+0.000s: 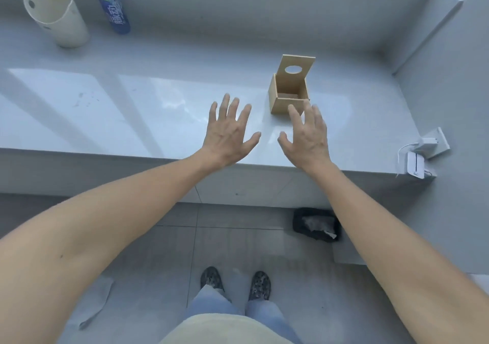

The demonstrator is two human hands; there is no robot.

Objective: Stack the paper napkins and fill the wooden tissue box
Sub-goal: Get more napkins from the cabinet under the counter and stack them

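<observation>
A small wooden tissue box (280, 104) stands on the pale counter (105, 110), right of centre. Its lid (297, 65), with a round hole, is tipped up at the back, and the inside looks empty. My left hand (227, 132) hovers flat over the counter, fingers spread, holding nothing. My right hand (308, 134) is also spread, its fingertips just in front of the box's near right corner. No paper napkins show on the counter.
A cream cylindrical container (57, 15) and a blue bottle (112, 4) stand at the back left. A white plug and cable (423, 155) sit at the counter's right end. On the floor lie a dark bin with crumpled paper (316, 223) and a grey sheet (92, 301).
</observation>
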